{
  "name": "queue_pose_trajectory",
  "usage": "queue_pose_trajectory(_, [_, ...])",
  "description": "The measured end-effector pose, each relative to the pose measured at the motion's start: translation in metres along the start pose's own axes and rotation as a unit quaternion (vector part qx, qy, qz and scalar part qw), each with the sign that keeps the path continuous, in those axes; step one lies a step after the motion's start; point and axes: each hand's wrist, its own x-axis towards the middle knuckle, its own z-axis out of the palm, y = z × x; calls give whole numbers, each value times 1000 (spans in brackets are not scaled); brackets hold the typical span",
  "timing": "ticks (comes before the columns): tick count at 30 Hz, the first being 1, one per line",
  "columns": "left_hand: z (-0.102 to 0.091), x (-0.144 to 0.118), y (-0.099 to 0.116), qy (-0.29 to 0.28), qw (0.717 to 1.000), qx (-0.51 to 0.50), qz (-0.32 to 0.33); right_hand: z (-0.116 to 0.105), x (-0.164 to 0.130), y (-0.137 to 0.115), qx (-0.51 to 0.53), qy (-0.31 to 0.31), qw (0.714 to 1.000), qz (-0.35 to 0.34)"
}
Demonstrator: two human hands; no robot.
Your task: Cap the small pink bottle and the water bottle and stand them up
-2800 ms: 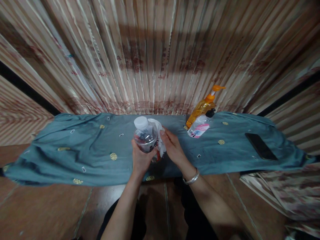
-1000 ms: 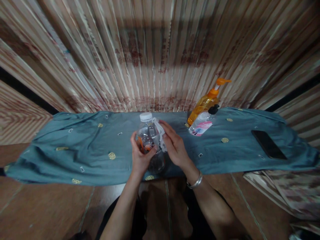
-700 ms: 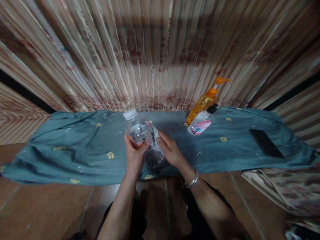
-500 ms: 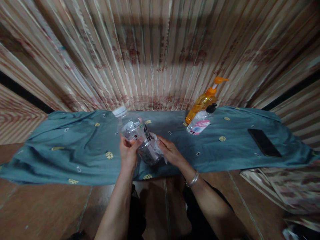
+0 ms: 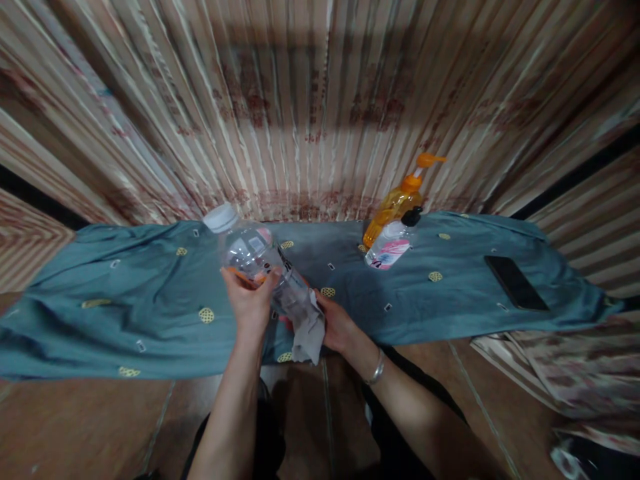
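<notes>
The bottle (image 5: 260,267) has tipped over since the earlier frame: it stood upright before, and now its white cap (image 5: 221,217) points up and to the left. The left hand (image 5: 249,303) is closed around the middle of the bottle. The right hand (image 5: 336,325) is curled on a white cloth (image 5: 309,333) and presses it against the bottle's lower end. All is above the blue cloth (image 5: 125,293).

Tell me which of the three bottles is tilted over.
The clear water bottle with the white cap, held in both hands, leans left. The orange pump bottle and small pink-labelled bottle stand on the cloth.
</notes>
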Motion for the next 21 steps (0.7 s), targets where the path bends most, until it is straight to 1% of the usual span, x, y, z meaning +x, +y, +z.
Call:
queue_pose_trajectory(2, [0, -1, 1, -1, 1000, 20, 6, 0, -3, 0, 14, -1, 1000, 9])
queue_pose_trajectory(4, [0, -3, 3, -17, 999, 29, 7, -1, -3, -2, 20, 6, 1000, 9])
queue_pose_trajectory(9, [-1, -10, 9, -105, 994, -6, -4, -10, -3, -12, -3, 20, 999, -33])
queue_pose_trajectory(12, [-4, -13, 11, -137, 990, -16, -22, -14, -4, -17, -37, 29, 998, -47])
queue_pose_trajectory(14, [-6, -14, 12, -140, 990, -10, -34, -15, -2, -18, -58, 46, 995, -63])
queue_pose_trajectory(17, [-8, -15, 14, -118, 992, 9, -34, -15, 2, -12, -71, 63, 990, -102])
queue_pose_trajectory(19, [-10, -14, 14, -90, 995, 28, -20, -16, 6, -6, -104, 70, 980, -155])
queue_pose_trajectory(21, [-12, -14, 14, -59, 997, 51, 0, -16, 9, 2, -179, 75, 952, -236])
